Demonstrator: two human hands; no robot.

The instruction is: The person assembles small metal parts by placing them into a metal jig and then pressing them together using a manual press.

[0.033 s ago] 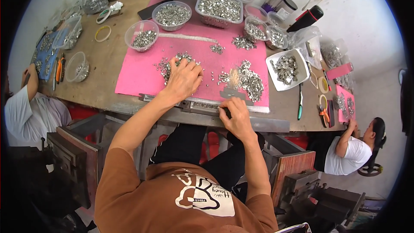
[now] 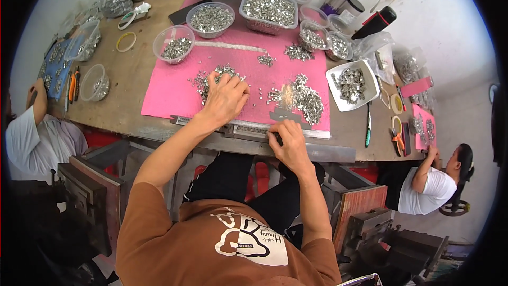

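Observation:
My left hand (image 2: 226, 99) rests on a loose pile of small shiny metal pieces (image 2: 202, 82) on the pink mat (image 2: 169, 92). Its fingers are bent and drawn together, and the tips are partly hidden among the pieces. At the table's front edge my right hand (image 2: 290, 140) is closed beside a long metal bar (image 2: 241, 129) with a row of small pieces set along it. Thumb and fingers pinch round something dark, too hidden to name. Near that hand, a larger pile of metal pieces (image 2: 308, 100) lies next to a flat grey strip (image 2: 288, 117).
Plastic tubs of metal pieces (image 2: 268, 6) line the back. A white tray (image 2: 338, 105) and a green-handled toothbrush-like tool (image 2: 368, 132) lie right, near orange-handled pliers (image 2: 398, 140). An empty-sided clear tub (image 2: 95, 87) stands left. Co-workers sit at left (image 2: 39, 143) and right (image 2: 428, 188).

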